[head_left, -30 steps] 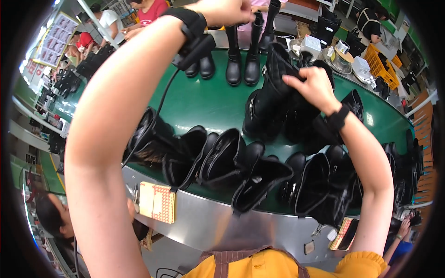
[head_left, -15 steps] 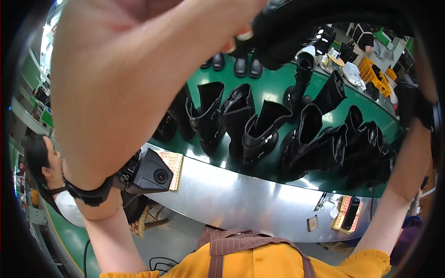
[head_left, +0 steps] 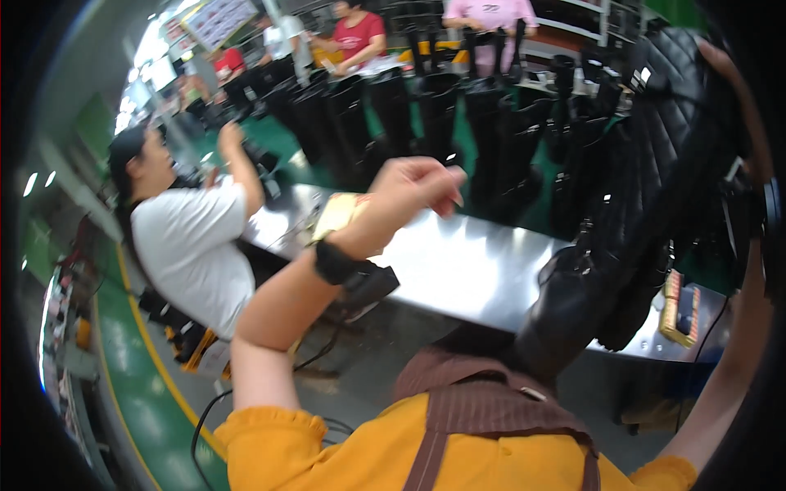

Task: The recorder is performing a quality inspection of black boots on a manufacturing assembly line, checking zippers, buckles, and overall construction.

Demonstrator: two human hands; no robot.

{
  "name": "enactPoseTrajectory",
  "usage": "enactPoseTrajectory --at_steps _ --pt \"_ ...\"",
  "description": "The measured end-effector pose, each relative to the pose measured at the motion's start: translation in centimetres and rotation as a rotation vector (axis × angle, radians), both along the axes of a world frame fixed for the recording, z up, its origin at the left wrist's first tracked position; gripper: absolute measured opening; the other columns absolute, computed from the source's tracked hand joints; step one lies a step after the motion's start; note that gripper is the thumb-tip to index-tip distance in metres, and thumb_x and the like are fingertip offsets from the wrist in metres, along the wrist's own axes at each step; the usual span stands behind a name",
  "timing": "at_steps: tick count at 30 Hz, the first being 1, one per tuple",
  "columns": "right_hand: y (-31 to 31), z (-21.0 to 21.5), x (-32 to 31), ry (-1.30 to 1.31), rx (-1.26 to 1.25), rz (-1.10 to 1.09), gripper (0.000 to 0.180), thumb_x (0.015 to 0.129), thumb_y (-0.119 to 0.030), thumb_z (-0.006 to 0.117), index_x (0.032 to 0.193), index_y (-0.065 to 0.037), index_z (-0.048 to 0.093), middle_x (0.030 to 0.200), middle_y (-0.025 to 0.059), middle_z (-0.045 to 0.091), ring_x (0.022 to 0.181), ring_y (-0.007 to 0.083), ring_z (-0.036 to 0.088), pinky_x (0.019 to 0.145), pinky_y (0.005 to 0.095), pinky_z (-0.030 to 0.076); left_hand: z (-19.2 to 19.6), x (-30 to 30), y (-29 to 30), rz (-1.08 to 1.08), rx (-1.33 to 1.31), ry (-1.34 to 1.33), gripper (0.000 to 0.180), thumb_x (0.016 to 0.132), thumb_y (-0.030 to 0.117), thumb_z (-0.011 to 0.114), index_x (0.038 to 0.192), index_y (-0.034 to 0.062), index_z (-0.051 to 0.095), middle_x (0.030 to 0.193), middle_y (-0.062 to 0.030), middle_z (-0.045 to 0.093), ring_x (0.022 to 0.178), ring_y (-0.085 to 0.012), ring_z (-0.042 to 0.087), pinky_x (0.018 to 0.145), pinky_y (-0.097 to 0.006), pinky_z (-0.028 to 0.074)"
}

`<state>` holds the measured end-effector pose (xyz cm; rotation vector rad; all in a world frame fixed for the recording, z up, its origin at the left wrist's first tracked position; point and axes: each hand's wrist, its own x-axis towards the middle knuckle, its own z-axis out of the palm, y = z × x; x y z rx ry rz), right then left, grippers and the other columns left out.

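Observation:
My right hand (head_left: pixel 722 64) grips the upper end of a tall black quilted boot (head_left: pixel 647 172) at the right. The boot hangs at a slant, its foot (head_left: pixel 557 319) down near my apron (head_left: pixel 499 409). Another black boot part (head_left: pixel 630 315) shows close beside it; whether it is held too, I cannot tell. My left hand (head_left: pixel 416 186) is raised over the metal table edge (head_left: pixel 458 270), a little blurred. Its fingers are curled in, with nothing visible in them, well apart from the boot. A dark strap with a box-shaped device sits on that wrist.
Tall black boots (head_left: pixel 438 114) stand in rows on the green table (head_left: pixel 307 168). A patterned yellow pad (head_left: pixel 340 211) lies behind my left wrist, another (head_left: pixel 678 307) at the right. A co-worker in white (head_left: pixel 192 237) sits at my left; several others work across the table.
My left arm has come down from high across the view, and its hand is now off the dark thing above. The quilted boot now hangs in front of me at the right.

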<state>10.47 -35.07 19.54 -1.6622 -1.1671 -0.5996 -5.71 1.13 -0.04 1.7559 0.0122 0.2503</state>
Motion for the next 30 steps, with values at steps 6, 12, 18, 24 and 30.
enactPoseTrajectory --at_steps 6,12,18,24,30 --pt "-1.0 -5.6 -6.1 -0.035 -0.05 -0.309 0.027 0.086 -0.025 0.074 0.074 -0.002 0.065 0.064 -0.0042 0.056 0.058 0.0037 0.052 0.054 0.0212 0.041 -8.7 -6.7 -2.8 -0.123 -0.094 0.22 0.03 0.095 0.03 0.065 0.087 0.0017 0.069 0.075 -0.0042 0.067 0.069 -0.0098 0.063 0.068 -0.024 0.051" --pt "3.1 -13.5 -11.0 -0.25 -0.551 -0.321 0.037 0.081 -0.031 0.079 0.079 0.003 0.063 0.062 0.0182 0.059 0.054 0.0286 0.059 0.053 0.0343 0.045 -10.1 -5.4 -9.1 -0.071 0.358 -0.2 0.09 0.078 0.041 0.082 0.146 0.0044 0.034 0.136 -0.0202 0.048 0.123 -0.0309 0.048 0.102 -0.039 0.041" --pt "-1.7 -19.3 -12.3 -0.253 -0.097 -0.22 0.079 0.074 -0.033 0.086 0.138 -0.008 0.047 0.131 0.0175 0.053 0.115 0.0276 0.057 0.092 0.0381 0.049 -14.2 -0.1 -14.2 -0.049 0.321 -0.364 0.122 0.064 0.037 0.092 0.152 -0.0024 0.017 0.148 -0.0245 0.033 0.139 -0.037 0.034 0.115 -0.042 0.029" --pt "-2.6 -32.4 -13.9 0.221 0.062 -0.379 0.112 0.068 -0.031 0.089 0.149 0.002 0.02 0.146 0.0241 0.034 0.133 0.0374 0.039 0.11 0.0477 0.034 -16.9 0.3 -16.3 0.039 0.371 -0.533 0.126 0.062 0.038 0.092 0.153 0.0002 0.013 0.153 -0.0283 0.023 0.143 -0.0424 0.026 0.117 -0.047 0.025" --pt "2.5 -40.2 -8.5 0.546 0.116 -0.55 0.086 0.073 -0.025 0.084 0.139 0.005 0.038 0.131 0.0239 0.051 0.123 0.0366 0.051 0.101 0.0418 0.042 -19.9 0.2 -19.1 0.119 0.47 -0.524 0.124 0.066 0.028 0.09 0.152 -0.0002 0.006 0.153 -0.0301 0.016 0.142 -0.0486 0.021 0.116 -0.053 0.022"
